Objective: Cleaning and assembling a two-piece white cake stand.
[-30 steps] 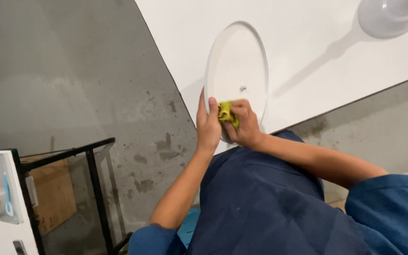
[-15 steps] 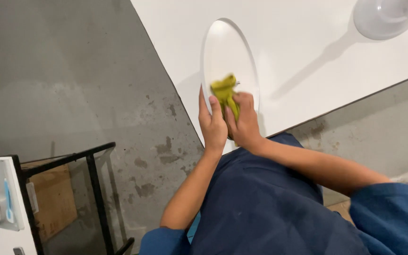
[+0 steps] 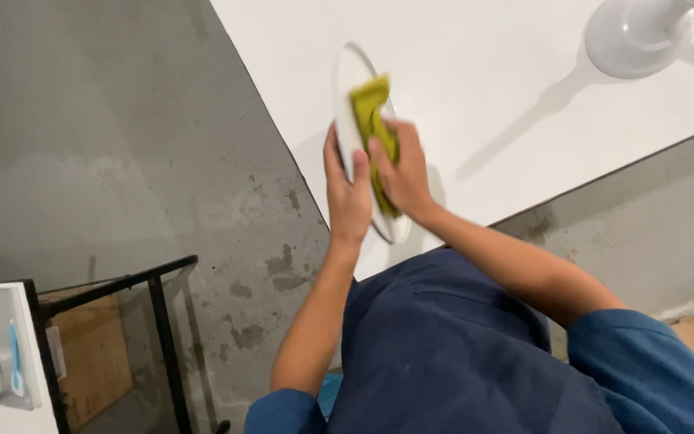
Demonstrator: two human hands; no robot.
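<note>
Left hand (image 3: 347, 193) props white plate (image 3: 348, 88) on edge, right hand (image 3: 402, 173) presses green cloth (image 3: 371, 108) on it; hard rubbing could slip plate onto concrete floor (image 3: 122, 161) below.

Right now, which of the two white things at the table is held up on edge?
The white plate, gripped by the left hand and wiped with the yellow-green cloth; the white stand base rests flat.

Smooth glossy white plate (image 3: 347, 96), soft yellow-green cloth (image 3: 371, 108), matt white table (image 3: 475, 72).
</note>
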